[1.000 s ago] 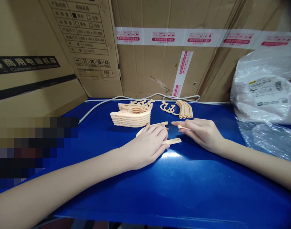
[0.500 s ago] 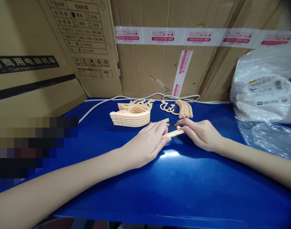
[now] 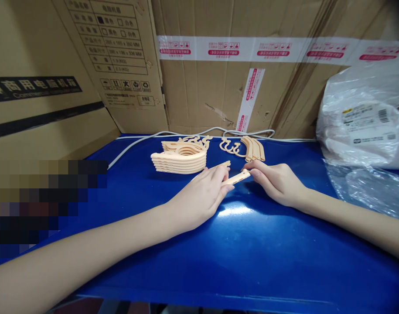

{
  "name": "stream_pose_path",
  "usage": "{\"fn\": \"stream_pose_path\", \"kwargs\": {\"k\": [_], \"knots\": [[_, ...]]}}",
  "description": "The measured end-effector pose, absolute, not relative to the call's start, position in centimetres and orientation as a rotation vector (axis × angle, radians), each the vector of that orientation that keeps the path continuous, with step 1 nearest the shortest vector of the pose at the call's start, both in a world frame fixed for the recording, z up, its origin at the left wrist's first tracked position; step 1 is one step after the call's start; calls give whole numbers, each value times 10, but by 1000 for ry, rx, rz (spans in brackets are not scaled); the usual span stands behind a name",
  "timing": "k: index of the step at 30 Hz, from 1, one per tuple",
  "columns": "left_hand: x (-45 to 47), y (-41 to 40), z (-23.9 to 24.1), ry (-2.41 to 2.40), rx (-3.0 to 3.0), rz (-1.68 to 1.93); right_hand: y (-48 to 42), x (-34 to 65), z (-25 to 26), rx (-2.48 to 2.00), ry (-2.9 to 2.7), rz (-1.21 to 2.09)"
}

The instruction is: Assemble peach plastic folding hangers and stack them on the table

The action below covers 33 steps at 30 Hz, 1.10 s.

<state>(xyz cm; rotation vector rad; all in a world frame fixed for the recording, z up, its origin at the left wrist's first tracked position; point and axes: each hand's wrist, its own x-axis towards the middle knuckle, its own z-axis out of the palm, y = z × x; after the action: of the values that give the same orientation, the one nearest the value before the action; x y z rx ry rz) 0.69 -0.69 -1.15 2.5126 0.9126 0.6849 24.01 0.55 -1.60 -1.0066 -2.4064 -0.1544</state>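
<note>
My left hand [image 3: 204, 194] is closed round a beige plastic folding clothes hanger [image 3: 237, 177], covering much of it. One arm of the hanger slants out to the right, with slots along its edge, and another end sticks out above my fingers. My right hand [image 3: 274, 181] pinches the tip of the slotted arm between thumb and forefinger. Behind my left hand lies a neat stack of beige folded hangers [image 3: 179, 163], their hooks bunched at the back. Several more hangers [image 3: 254, 149] lie beyond my right hand, with hooks pointing left.
The blue tabletop [image 3: 251, 261] is glossy. A white cable [image 3: 130, 150] runs along its back edge. Cardboard boxes [image 3: 199, 96] wall the back and left. At the right sit a clear plastic bag [image 3: 366, 126] with a white label and loose film [image 3: 376, 192].
The slotted hanger arm has tilted up slightly, and its tip is a little higher and further left. My right hand's fingers have shifted slightly with it.
</note>
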Motion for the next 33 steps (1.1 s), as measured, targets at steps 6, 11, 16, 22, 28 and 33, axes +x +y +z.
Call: {"fn": "stream_pose_path", "kwargs": {"k": [6, 11, 16, 22, 28, 33], "knots": [[8, -8, -10, 952, 2515, 679, 5, 241, -16, -1029, -2401, -87], [7, -7, -12, 953, 2564, 661, 5, 241, -17, -1000, -2408, -82], [7, -5, -15, 938, 2709, 600, 5, 241, -17, -1011, -2425, -62], [8, -5, -15, 973, 2768, 565, 5, 240, -17, -1029, -2428, -31], [10, -5, -16, 1002, 2759, 589, 4, 238, -17, -1046, -2411, -48], [10, -4, -18, 1014, 2760, 598, 5, 236, -16, -1093, -2431, 51]]}}
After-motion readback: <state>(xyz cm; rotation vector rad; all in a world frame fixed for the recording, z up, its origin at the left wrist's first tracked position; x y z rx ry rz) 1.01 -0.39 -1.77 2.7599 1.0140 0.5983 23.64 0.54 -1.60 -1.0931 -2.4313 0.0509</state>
